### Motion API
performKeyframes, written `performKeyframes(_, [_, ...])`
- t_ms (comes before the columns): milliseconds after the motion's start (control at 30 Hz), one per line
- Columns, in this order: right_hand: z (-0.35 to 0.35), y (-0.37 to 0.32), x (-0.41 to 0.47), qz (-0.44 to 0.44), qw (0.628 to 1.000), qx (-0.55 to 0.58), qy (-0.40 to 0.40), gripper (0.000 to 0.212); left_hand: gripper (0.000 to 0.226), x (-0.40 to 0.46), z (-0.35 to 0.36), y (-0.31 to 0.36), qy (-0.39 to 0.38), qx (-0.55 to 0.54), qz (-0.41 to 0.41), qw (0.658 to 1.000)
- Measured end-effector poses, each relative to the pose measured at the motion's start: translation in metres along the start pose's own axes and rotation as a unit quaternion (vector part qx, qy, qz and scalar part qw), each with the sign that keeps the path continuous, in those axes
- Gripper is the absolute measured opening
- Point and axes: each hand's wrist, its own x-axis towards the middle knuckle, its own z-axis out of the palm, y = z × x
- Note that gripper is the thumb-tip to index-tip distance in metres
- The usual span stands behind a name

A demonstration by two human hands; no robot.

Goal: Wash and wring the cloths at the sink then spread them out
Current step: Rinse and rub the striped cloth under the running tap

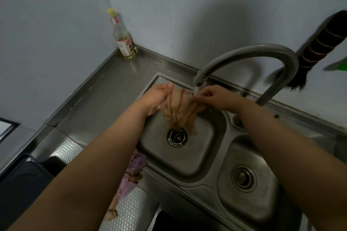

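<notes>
Holding a beige cloth (180, 103) with reddish-brown stripes under the tap (249, 52), the person stretches it between both hands above the far edge of the left basin of the steel sink (189, 163). The left hand (159, 97) grips the cloth's left side, fingers curled round a gathered bunch of fabric. The right hand (216, 95) pinches the right side just below the spout, fingertips closed on the cloth where a thin stream of water (196, 91) falls. The cloth's lower part hangs down toward the left basin's drain (177, 136). A second cloth (131, 174), purple, lies draped over the counter (105, 90) at the near left corner of the sink, partly hidden by the left forearm. The right basin holds its own drain (243, 176). A bottle (122, 37) with a yellow cap stands in the far corner of the counter against the wall, and a dark brush (315, 50) hangs on the wall beyond the tap
</notes>
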Motion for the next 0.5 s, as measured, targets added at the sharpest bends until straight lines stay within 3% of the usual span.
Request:
performKeyframes(133, [0.022, -0.008, 0.007, 0.020, 0.980, 0.156, 0.124, 0.026, 0.036, 0.014, 0.023, -0.009, 0.094, -0.024, -0.002, 0.995])
performKeyframes(300, [0.066, -0.032, 0.017, 0.039, 0.964, 0.149, 0.215, 0.049, 0.043, 0.012, 0.068, 0.003, 0.098, -0.173, -0.127, 0.972])
performKeyframes(400, [0.058, -0.025, 0.027, 0.066, 0.956, 0.100, 0.267, 0.039, 0.053, 0.004, 0.088, 0.007, 0.121, -0.154, -0.160, 0.968])
performKeyframes(500, [0.075, -0.026, 0.023, 0.038, 0.966, 0.113, 0.229, 0.038, 0.053, 0.009, 0.075, 0.006, 0.150, -0.171, -0.146, 0.963])
